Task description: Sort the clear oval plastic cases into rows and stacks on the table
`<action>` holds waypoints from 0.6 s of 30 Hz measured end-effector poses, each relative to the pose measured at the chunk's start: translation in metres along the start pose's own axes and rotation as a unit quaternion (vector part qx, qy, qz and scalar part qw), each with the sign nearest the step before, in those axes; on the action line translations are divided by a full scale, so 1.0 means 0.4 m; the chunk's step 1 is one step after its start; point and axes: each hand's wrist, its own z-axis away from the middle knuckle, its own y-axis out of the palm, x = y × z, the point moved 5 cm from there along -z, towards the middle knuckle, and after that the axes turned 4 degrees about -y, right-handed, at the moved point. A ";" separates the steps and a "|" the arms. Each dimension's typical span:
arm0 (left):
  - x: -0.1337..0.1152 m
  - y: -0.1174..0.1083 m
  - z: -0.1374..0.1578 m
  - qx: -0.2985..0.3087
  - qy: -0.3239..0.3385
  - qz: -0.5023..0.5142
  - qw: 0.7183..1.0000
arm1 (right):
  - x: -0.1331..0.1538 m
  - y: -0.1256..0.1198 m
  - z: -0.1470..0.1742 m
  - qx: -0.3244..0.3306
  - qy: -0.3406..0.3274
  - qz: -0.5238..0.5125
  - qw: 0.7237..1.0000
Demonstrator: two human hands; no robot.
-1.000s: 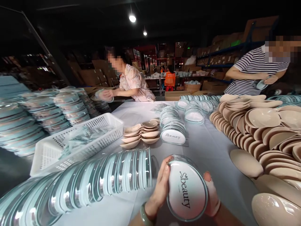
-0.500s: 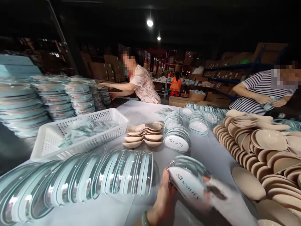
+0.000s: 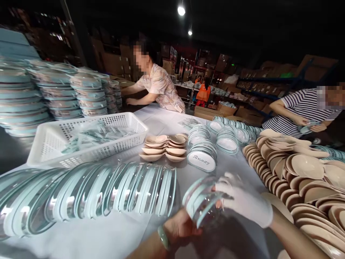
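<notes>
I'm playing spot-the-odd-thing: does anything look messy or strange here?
The beige dishes at right look untidy, heaped and facing different ways. Also, the right hand is gloved in white while the left hand is bare. I see nothing spilled.

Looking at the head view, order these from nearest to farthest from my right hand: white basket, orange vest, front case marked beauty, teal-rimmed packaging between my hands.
From the right hand:
1. Teal-rimmed packaging: immediately left.
2. Front case marked beauty: beyond, slightly left.
3. White basket: farther left.
4. Orange vest: far background.
</notes>
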 end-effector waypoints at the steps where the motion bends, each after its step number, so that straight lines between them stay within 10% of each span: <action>1: 0.006 -0.005 -0.012 0.002 -0.033 0.016 0.999 | -0.034 0.024 -0.023 0.023 0.048 -0.005 0.999; 8: 0.017 0.005 -0.050 -0.027 0.000 -0.073 0.997 | -0.147 0.164 -0.250 0.054 0.089 0.069 0.992; 13: -0.043 0.069 0.103 -0.025 0.170 -0.197 0.965 | -0.144 0.168 -0.290 -0.006 0.132 0.113 0.985; 16: -0.151 0.081 0.295 0.012 0.372 -0.369 0.851 | -0.092 0.150 -0.268 -0.128 0.159 -0.031 0.978; 18: -0.255 0.002 0.442 -0.174 0.508 -0.416 0.734 | -0.032 0.167 -0.259 -0.156 0.156 -0.253 0.942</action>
